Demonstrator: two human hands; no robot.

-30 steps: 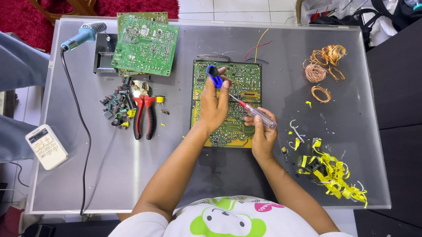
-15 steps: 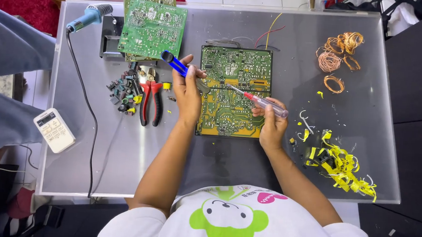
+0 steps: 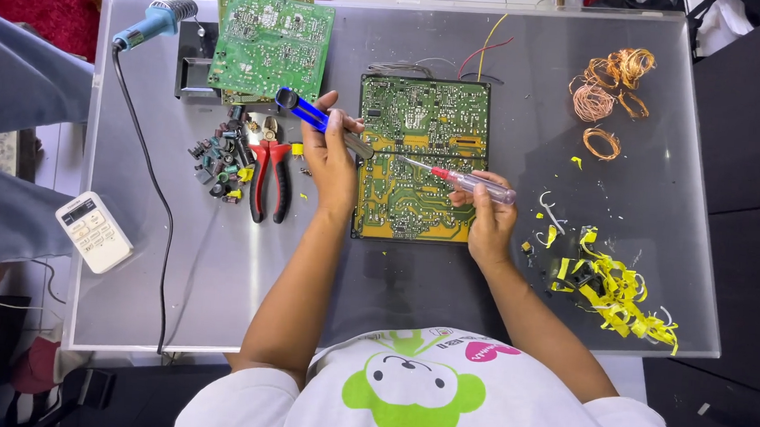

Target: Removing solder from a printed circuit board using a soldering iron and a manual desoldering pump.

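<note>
Two hands work over a green-and-yellow circuit board (image 3: pixel 421 158) lying flat mid-table: left hand (image 3: pixel 331 152) closed around a blue-handled tool (image 3: pixel 315 118) at the board's left edge, right hand (image 3: pixel 490 214) closed on a clear-handled screwdriver (image 3: pixel 467 181) whose tip touches the board's middle. Left of the board lie red pliers (image 3: pixel 269 174) and loose components (image 3: pixel 219 162). Copper wire coils (image 3: pixel 607 91) and yellow scraps (image 3: pixel 611 292) sit to the right.

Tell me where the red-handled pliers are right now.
In the head view the red-handled pliers lie on the table, just left of the left hand, beside the pile of small components.
</note>
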